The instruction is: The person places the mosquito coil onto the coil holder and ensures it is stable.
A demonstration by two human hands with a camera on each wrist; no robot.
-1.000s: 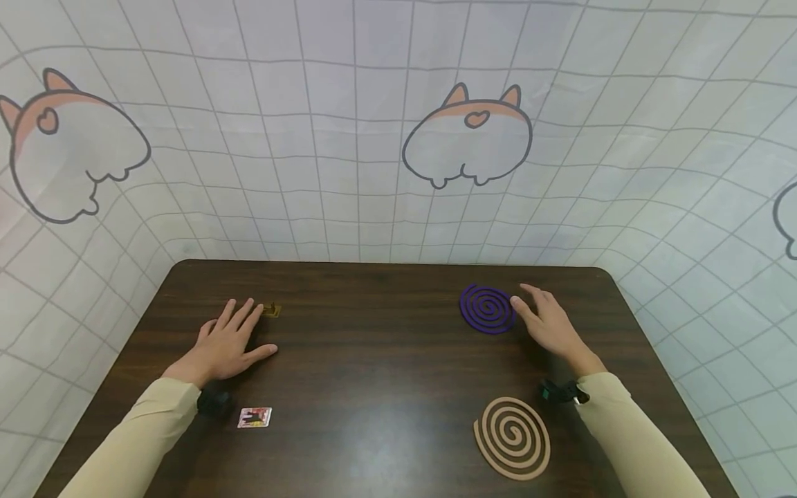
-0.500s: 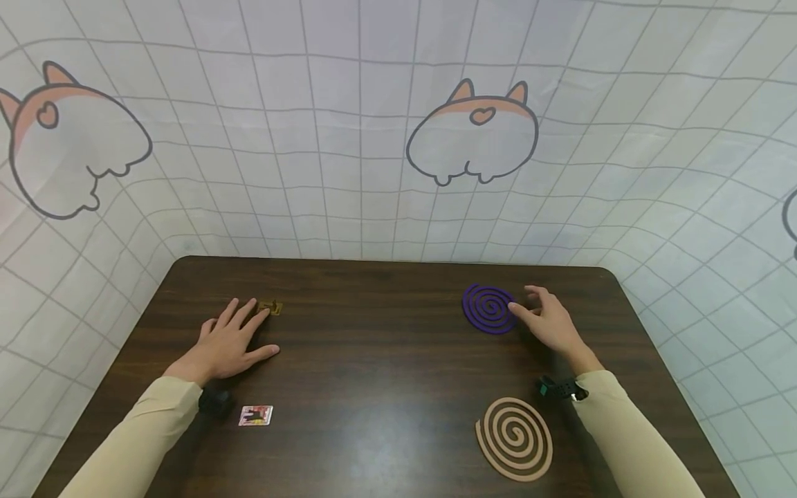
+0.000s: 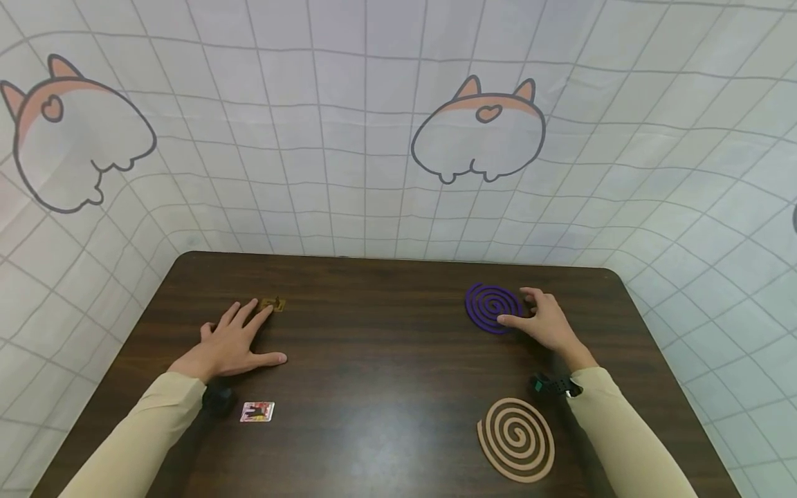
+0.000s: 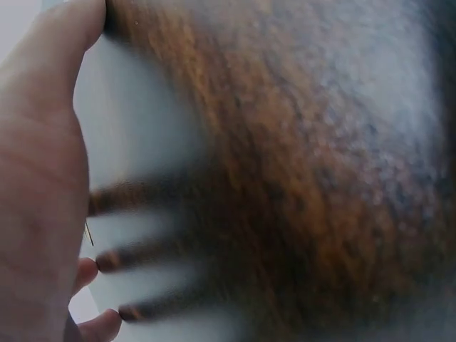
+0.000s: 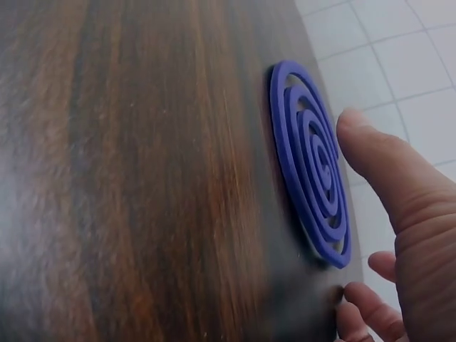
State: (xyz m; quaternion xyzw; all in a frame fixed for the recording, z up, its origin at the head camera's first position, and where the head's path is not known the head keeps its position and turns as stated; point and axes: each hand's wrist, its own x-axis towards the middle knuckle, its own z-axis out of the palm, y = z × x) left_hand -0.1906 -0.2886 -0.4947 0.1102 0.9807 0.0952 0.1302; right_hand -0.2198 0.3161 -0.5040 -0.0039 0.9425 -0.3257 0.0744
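Note:
A purple mosquito coil (image 3: 492, 308) lies flat at the back right of the table. My right hand (image 3: 548, 325) hovers at its right edge, the thumb reaching over the coil and the other fingers bent beyond it. In the right wrist view the thumb stands above the coil (image 5: 313, 164), with fingertips near its end. At the back left, my left hand (image 3: 230, 346) is spread low over the tabletop. Its index fingertip overlaps a small flat gold-coloured metal piece (image 3: 278, 304) with a raised point. Only a thin sliver of the piece shows in the left wrist view.
A tan mosquito coil (image 3: 517, 440) lies at the front right, left of my right forearm. A small printed card (image 3: 257, 411) sits beside my left wrist. Behind the dark wooden table (image 3: 373, 373) hangs a white gridded curtain (image 3: 349, 138) with cartoon drawings.
My right thumb has moved left over the purple coil while the other fingers bend more. The left index finger has shifted onto the metal piece, and the left thumb has spread slightly rightward.

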